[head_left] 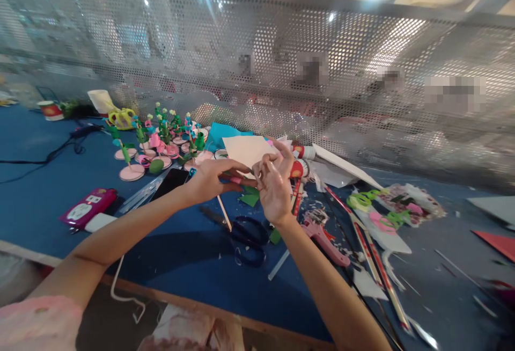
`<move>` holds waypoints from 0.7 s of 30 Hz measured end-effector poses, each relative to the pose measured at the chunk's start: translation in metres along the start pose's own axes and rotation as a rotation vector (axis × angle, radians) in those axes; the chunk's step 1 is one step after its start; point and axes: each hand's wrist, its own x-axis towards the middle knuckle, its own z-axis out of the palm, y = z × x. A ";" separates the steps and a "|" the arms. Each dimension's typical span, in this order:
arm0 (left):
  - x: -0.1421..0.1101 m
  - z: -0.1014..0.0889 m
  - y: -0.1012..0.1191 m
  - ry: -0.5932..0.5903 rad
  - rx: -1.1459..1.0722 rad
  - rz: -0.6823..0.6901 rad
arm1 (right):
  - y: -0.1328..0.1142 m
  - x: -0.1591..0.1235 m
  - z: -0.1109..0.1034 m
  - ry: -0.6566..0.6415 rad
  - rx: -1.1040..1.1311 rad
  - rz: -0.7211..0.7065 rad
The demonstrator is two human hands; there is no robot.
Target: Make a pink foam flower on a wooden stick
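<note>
Above the blue table [189,254], my left hand [213,178] and my right hand [273,182] meet. Together they pinch a small pink and green craft piece [238,180] mounted on a thin wooden stick [224,213] that slants down to the left. The fingers of both hands are curled around it. Dark-handled scissors [247,235] lie on the table just below my hands. A green paper scrap [249,198] lies under them.
Several paper flowers on pink round bases [155,144] stand at the back left. A pink glue gun [324,238], long striped sticks [374,257], white paper sheets [249,150], a black phone [171,182] and a magenta case [88,207] lie around. A perforated metal screen [281,72] closes the far side.
</note>
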 end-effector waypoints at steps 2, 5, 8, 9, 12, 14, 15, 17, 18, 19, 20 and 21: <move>0.000 -0.004 0.001 -0.048 0.231 0.072 | -0.002 -0.001 0.002 0.012 0.058 0.026; -0.001 -0.008 -0.001 -0.175 0.593 0.109 | -0.007 -0.002 0.006 -0.006 0.124 0.067; -0.003 -0.009 -0.006 -0.259 0.783 0.096 | -0.011 -0.006 0.009 0.009 0.126 0.053; -0.003 -0.008 -0.008 -0.253 0.783 0.101 | -0.010 -0.007 0.010 0.015 0.110 0.044; 0.000 -0.008 -0.006 -0.213 0.628 0.094 | -0.003 -0.007 0.008 0.001 0.044 0.014; 0.003 -0.010 -0.001 -0.236 0.482 0.016 | 0.005 -0.004 0.005 -0.001 0.013 0.008; 0.004 -0.011 0.002 -0.265 0.404 -0.038 | 0.008 -0.002 0.003 0.011 0.008 0.013; 0.006 -0.014 0.007 -0.332 0.220 -0.129 | 0.013 0.003 0.000 0.040 0.019 0.033; 0.007 -0.016 0.009 -0.361 0.118 -0.159 | 0.014 0.005 -0.002 0.050 0.030 0.040; 0.007 -0.017 0.010 -0.378 0.014 -0.186 | 0.014 0.007 -0.003 0.051 0.039 0.041; 0.007 -0.017 0.009 -0.385 -0.084 -0.214 | 0.015 0.008 -0.004 0.044 0.039 0.034; 0.007 -0.017 0.008 -0.382 -0.169 -0.248 | 0.015 0.008 -0.005 0.035 0.026 0.019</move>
